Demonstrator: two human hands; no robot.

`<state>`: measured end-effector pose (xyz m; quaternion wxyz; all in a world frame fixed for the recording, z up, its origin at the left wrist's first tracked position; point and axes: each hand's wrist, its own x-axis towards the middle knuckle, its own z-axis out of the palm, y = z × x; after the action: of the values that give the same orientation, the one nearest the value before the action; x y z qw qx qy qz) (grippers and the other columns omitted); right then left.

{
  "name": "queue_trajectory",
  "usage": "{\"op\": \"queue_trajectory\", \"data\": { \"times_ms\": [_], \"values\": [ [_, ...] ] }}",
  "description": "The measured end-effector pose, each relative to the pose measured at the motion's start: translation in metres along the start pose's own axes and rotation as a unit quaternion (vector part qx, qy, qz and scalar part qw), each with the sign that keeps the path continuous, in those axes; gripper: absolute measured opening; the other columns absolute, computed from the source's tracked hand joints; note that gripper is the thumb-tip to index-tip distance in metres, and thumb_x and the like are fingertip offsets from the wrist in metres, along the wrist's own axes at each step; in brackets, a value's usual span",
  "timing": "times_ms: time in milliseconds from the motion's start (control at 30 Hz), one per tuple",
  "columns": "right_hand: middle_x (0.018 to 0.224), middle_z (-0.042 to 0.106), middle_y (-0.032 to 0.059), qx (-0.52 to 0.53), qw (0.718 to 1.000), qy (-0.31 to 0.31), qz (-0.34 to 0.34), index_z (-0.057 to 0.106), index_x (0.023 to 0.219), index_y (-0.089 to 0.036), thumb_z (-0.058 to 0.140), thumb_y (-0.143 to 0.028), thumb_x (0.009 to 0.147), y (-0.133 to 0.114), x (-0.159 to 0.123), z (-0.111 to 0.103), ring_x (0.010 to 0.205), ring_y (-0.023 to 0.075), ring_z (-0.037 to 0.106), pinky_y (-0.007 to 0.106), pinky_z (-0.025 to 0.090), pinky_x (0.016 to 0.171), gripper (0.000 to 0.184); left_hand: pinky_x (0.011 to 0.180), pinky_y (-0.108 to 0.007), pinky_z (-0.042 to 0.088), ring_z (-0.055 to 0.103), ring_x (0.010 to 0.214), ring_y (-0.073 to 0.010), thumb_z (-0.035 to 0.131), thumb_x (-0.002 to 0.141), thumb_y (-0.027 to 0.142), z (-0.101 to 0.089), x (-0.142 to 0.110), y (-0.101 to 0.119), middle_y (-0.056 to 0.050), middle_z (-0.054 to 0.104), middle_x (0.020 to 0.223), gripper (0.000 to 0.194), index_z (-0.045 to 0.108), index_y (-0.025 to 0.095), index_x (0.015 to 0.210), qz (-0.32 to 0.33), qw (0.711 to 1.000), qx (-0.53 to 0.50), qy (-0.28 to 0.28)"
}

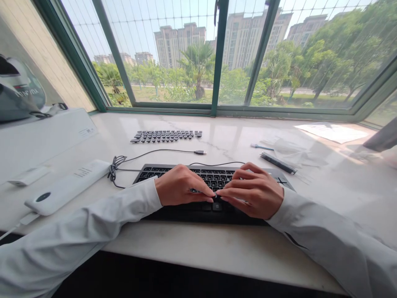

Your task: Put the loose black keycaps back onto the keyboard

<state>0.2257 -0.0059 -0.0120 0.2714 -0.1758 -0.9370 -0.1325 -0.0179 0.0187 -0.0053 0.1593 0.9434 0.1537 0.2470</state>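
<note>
on keyboard (214,178): lies flat on near part of white table (198,240), at centre, just back from near edge. on small dark piece (216,196): sits just above near rows of keyboard, midway between left and right ends; looks like a key, too covered to confirm.

on left hand (178,186): pinches small dark piece from left with thumb and forefinger, other fingers curled under. on right hand (254,192): pinches same piece from right with thumb and forefinger, other fingers bent and slightly fanned over keyboard.

on handling, by judgement: small dark piece reads as very light, stiff, smooth enough to slip, with thin, breakable parts likely beneath. best held by opposite side walls, squeezed lightly. keyboard reads as light to moderate in weight and rigid; best taken by left and right ends of frame, clear of exposed key seats.

on surroundings: see loose keys (167,135) in rows at far left of keyboard, cable (155,151) near them, and black tool (278,162) at far right, beside keyboard.
</note>
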Motion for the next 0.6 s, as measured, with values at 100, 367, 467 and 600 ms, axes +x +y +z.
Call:
{"op": "queue_trajectory", "data": {
  "times_ms": [100, 367, 467, 600],
  "values": [
    [0.076, 0.071, -0.0014, -0.002, 1.000, 0.003, -0.001, 0.067, 0.102, -0.022, 0.059, -0.023, 0.089, 0.0006, 0.0004, 0.0002, 0.073, 0.0125, 0.054, 0.032, 0.036, 0.076, 0.015, 0.076, -0.016, 0.056, 0.072, 0.080, -0.0126, 0.065, 0.085, 0.025, -0.0007, 0.0007, 0.0001, -0.002, 0.076, 0.089, 0.014, 0.076, 0.020, 0.092, 0.014, 1.000, -0.009, -0.008],
    [0.077, 0.071, -0.0029, 0.001, 1.000, -0.003, -0.004, 0.066, 0.105, -0.023, 0.061, -0.024, 0.088, 0.0005, -0.0001, -0.0003, 0.073, 0.0128, 0.052, 0.032, 0.037, 0.076, 0.018, 0.078, -0.017, 0.057, 0.072, 0.084, -0.0139, 0.062, 0.086, 0.023, -0.0018, 0.0009, -0.0009, -0.003, 0.075, 0.094, 0.016, 0.076, 0.020, 0.094, 0.038, 0.999, 0.009, -0.021],
    [0.077, 0.071, -0.0026, -0.001, 1.000, -0.005, -0.003, 0.067, 0.102, -0.022, 0.061, -0.025, 0.089, -0.0001, 0.0001, -0.0004, 0.073, 0.0128, 0.052, 0.032, 0.037, 0.076, 0.015, 0.078, -0.016, 0.057, 0.072, 0.083, -0.0134, 0.062, 0.086, 0.023, -0.0013, 0.0003, -0.0014, -0.003, 0.075, 0.093, 0.016, 0.076, 0.019, 0.094, 0.047, 0.999, 0.015, -0.012],
    [0.077, 0.071, -0.0018, -0.006, 1.000, -0.001, -0.006, 0.067, 0.100, -0.022, 0.060, -0.025, 0.089, -0.0001, 0.0014, 0.0004, 0.073, 0.0126, 0.053, 0.032, 0.037, 0.076, 0.013, 0.077, -0.016, 0.058, 0.072, 0.083, -0.0133, 0.063, 0.086, 0.023, -0.0012, -0.0001, -0.0011, -0.002, 0.075, 0.093, 0.015, 0.076, 0.019, 0.093, 0.054, 0.998, 0.020, -0.005]
  ]
}}
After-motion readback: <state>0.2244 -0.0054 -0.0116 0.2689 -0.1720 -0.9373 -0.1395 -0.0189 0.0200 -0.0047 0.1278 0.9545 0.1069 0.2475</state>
